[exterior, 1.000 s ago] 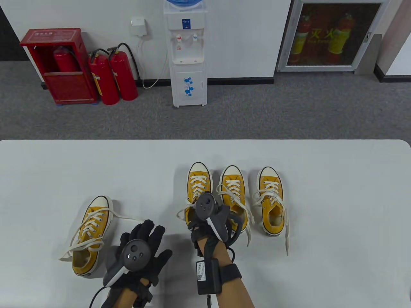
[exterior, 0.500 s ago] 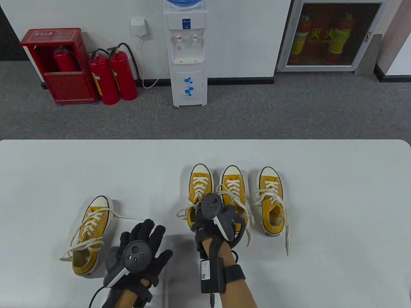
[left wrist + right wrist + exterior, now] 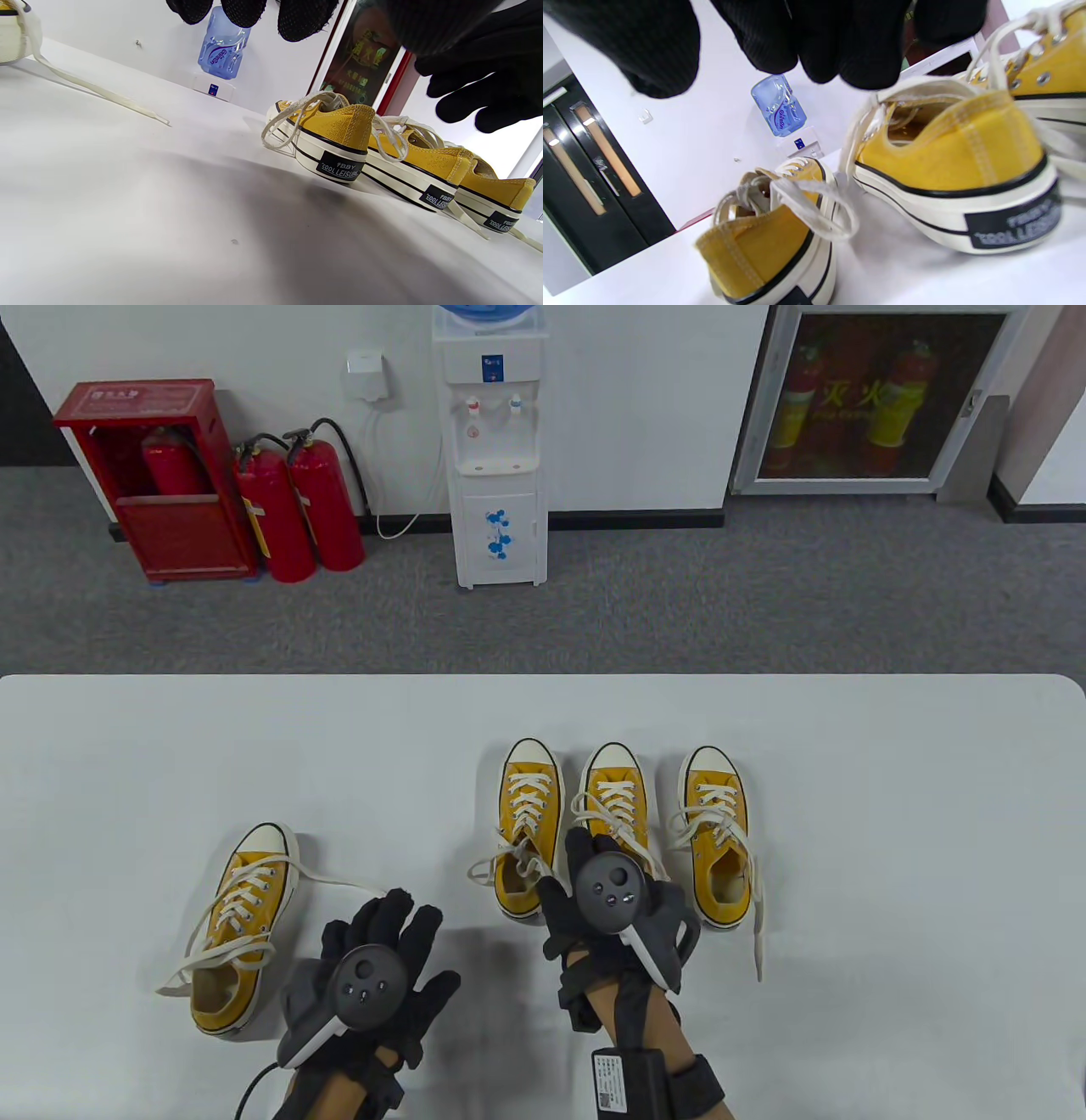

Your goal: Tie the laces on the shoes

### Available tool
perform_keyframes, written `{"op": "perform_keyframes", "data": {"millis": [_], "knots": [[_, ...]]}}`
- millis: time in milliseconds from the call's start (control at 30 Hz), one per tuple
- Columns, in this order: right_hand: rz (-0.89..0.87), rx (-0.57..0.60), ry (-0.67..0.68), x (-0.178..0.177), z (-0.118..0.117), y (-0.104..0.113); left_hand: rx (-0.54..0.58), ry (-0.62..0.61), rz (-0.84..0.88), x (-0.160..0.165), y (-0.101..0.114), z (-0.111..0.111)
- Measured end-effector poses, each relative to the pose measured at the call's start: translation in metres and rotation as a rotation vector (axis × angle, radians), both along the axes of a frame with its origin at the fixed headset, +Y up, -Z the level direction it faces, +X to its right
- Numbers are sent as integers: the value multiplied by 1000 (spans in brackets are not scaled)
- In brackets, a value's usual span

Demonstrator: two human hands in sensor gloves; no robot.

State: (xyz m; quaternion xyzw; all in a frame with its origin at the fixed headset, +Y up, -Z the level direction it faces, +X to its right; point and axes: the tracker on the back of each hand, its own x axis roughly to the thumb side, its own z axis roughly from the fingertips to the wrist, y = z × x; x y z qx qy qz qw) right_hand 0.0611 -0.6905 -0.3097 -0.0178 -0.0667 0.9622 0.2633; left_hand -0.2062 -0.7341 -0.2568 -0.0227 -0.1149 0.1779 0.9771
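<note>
Fingers [image 3: 399,909] of the left hand [image 3: 373,976] are lying spread and flat on the worktop [image 3: 127,780] near its front edge, holding nothing, just beside the heel of a lone yellow shoe [image 3: 240,929] with loose laces. The right hand [image 3: 615,903] is hovering with its fingers [image 3: 814,42] spread over the heel of the middle shoe [image 3: 618,814] in a row of 3 yellow shoes standing toes toward the far edge; whether they are touching it cannot be told. The row's left shoe [image 3: 526,823] and right shoe [image 3: 717,836] are sitting alongside, all with untied white laces [image 3: 751,899] trailing toward the front edge.
</note>
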Motion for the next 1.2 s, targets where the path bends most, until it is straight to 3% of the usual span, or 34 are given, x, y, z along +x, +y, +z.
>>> {"op": "perform_keyframes", "data": {"millis": [233,633,800,1200], "knots": [[-19,52,43,19,20,-1,3,-11,-6,3,0,1],[-128,94,150,48,44,-34,15,-35,-19,10,0,5],[-98,102,174,53,52,-41,13,-52,-22,14,-2,6],[-128,96,186,51,50,-45,38,-74,-23,20,1,10]]}}
